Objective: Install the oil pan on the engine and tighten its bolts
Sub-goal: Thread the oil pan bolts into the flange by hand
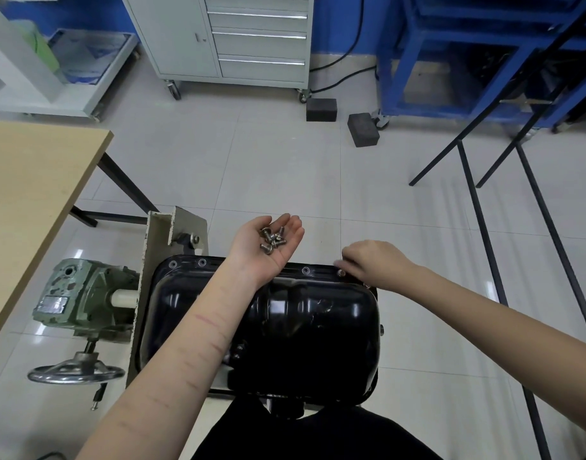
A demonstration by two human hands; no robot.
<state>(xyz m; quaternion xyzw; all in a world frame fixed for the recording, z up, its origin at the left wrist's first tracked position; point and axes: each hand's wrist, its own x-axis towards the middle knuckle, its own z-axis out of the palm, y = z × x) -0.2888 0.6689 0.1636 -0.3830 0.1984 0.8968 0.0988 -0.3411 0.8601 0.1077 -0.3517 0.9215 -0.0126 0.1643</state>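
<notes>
Right now my left hand (pixel 273 240) is turned palm up above the far edge of the oil pan (pixel 294 330), fingers relaxed and slightly cupped, cradling a small heap of loose bolts (pixel 273 240). They overlap too much for me to count them. My right hand (pixel 372 263) reaches to the pan's far right corner with the fingers curled down at a bolt (pixel 341 272) sitting in the flange; its head just shows beside my fingertips, but my knuckles hide the contact, so I cannot tell whether I am pinching it.

The black pan sits open side down on the engine, which it almost wholly covers. Along the far flange a few bolt holes (pixel 305 270) are visible; my left forearm crosses and hides the middle of that edge. The near flange is cut off by my dark clothing at the bottom.

To the left, the grey-green gearbox (pixel 82 297) of the engine stand carries a handwheel (pixel 76 373), and a wooden tabletop (pixel 36 194) runs off the left edge. Two dark blocks (pixel 363 129) lie on the tiled floor beyond.
</notes>
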